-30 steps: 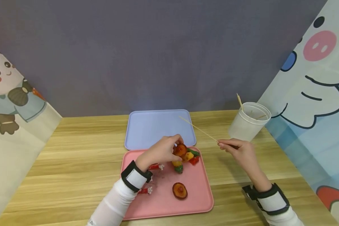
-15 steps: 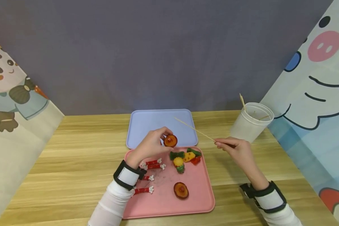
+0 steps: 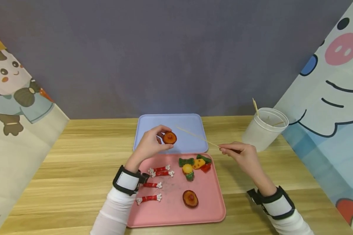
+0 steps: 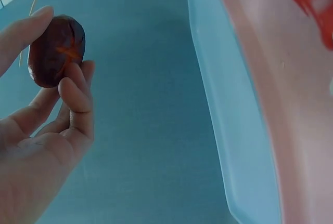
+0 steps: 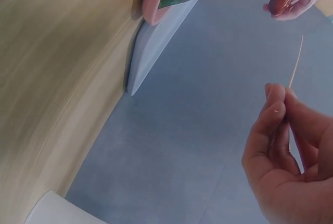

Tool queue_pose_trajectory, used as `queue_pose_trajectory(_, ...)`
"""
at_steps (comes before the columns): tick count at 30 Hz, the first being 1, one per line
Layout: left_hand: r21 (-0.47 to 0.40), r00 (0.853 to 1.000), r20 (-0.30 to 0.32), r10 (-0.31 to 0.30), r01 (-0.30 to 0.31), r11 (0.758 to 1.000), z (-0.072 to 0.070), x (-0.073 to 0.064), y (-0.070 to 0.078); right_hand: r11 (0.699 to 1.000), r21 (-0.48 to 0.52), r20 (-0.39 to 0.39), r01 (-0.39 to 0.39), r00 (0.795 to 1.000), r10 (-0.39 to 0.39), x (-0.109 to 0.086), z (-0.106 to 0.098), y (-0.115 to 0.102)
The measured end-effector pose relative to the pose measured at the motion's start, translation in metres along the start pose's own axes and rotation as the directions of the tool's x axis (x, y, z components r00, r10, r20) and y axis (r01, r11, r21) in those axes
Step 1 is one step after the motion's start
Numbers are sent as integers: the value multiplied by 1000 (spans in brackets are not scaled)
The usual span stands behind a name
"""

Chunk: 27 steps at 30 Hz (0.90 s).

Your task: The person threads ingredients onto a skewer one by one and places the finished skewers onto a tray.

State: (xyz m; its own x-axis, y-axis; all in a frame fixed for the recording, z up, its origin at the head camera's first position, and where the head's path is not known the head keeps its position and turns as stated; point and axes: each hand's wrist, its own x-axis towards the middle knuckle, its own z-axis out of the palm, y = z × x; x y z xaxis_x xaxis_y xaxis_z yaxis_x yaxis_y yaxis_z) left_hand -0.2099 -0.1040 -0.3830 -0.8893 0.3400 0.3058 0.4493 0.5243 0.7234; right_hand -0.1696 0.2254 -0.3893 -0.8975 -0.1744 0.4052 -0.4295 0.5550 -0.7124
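Observation:
My left hand (image 3: pixel 148 143) pinches a brown toy shiitake mushroom (image 3: pixel 169 138) over the blue tray (image 3: pixel 191 130), its stem side facing the head camera. In the left wrist view the mushroom's dark cap (image 4: pixel 52 52) shows a star-shaped cut. My right hand (image 3: pixel 241 154) pinches a thin wooden skewer (image 3: pixel 197 135) near one end, and the other end points toward the mushroom. A gap separates the skewer's tip from the mushroom in the right wrist view. A second mushroom (image 3: pixel 190 198) lies on the pink tray (image 3: pixel 206 212).
On the pink tray lie several red sticks with white frilled ends (image 3: pixel 149 198), green pieces (image 3: pixel 186 162), yellow pieces (image 3: pixel 187 168) and a red piece (image 3: pixel 206 168). A white bucket (image 3: pixel 261 130) holding more skewers (image 3: pixel 255 107) stands at the back right, before a grey wall (image 3: pixel 164 58).
My left hand has lifted the mushroom from the pink tray's back edge and carried it left and away over the blue tray. My right hand has shifted slightly left with the skewer.

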Motion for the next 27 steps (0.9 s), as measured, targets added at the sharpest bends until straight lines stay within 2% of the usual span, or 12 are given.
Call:
queue_pose_trajectory(6,-43,996,-81,-24,20,999,-8,0,-3,1000,-13,16,15,1000,-14,-1,1,-2)
queue_pose_trajectory(11,-106,993,-115,-19,7,994,-12,2,-3,998,-53,37,27,999,-25,-3,2,-2)
queue_pose_trajectory(15,-139,992,-126,-23,5,990,-12,2,-2,997,-69,54,27,998,-23,-4,2,-2)
queue_pose_trajectory(27,-105,993,-112,-26,14,994,-7,2,3,998,-61,63,20,998,-16,-4,1,-2)
